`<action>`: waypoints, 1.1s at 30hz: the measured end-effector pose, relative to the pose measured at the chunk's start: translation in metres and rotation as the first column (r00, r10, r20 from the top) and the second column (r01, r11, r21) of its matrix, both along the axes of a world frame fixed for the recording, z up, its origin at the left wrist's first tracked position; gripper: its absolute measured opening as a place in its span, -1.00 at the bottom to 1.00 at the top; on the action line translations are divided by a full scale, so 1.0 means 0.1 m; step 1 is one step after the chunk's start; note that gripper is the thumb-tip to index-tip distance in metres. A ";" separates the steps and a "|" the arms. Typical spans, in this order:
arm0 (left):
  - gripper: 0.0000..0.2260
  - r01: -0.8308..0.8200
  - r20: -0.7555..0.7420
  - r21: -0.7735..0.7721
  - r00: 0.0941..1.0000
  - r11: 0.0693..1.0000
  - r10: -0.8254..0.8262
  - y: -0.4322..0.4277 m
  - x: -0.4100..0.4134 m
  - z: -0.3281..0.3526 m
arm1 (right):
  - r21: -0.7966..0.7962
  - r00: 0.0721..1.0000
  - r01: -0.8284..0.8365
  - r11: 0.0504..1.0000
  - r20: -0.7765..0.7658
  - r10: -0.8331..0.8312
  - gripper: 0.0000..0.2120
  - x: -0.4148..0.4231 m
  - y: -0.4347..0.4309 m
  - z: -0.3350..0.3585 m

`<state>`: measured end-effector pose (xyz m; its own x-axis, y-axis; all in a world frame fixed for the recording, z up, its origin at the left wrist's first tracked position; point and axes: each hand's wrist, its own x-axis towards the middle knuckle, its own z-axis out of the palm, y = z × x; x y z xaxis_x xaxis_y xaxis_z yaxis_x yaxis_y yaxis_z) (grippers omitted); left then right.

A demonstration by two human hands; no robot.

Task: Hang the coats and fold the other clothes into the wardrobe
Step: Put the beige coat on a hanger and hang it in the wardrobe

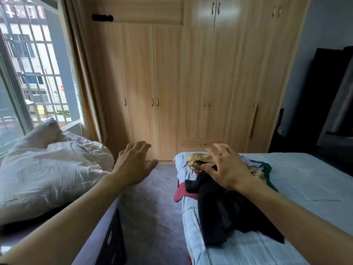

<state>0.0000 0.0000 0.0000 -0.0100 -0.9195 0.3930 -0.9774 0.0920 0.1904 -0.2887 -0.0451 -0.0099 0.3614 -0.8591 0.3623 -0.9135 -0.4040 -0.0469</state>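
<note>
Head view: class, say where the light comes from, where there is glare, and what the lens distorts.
In the head view, daylight enters through the window on the left. A pale glare patch sits on the upper doors of the wardrobe, and the right corner lies dark. The wide lens tilts and bows upright lines near the picture's edges.

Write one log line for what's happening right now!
left hand open | right hand open over clothes pile on bed | wardrobe doors shut

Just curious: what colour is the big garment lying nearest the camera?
The garment is black; the head view shows it.
</note>
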 end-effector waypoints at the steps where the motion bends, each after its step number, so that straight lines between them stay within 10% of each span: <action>1: -0.42 0.011 -0.021 -0.007 1.000 1.000 -0.011 -0.11 0.07 -0.02 | 0.005 1.000 -0.002 1.000 0.018 0.002 -0.36 0.05 -0.13 0.00; 33: -0.50 0.136 -0.007 0.111 0.991 0.984 -0.136 -4.85 1.41 -0.58 | 0.149 0.972 0.130 0.980 0.178 -0.156 -0.35 1.42 -4.65 -0.75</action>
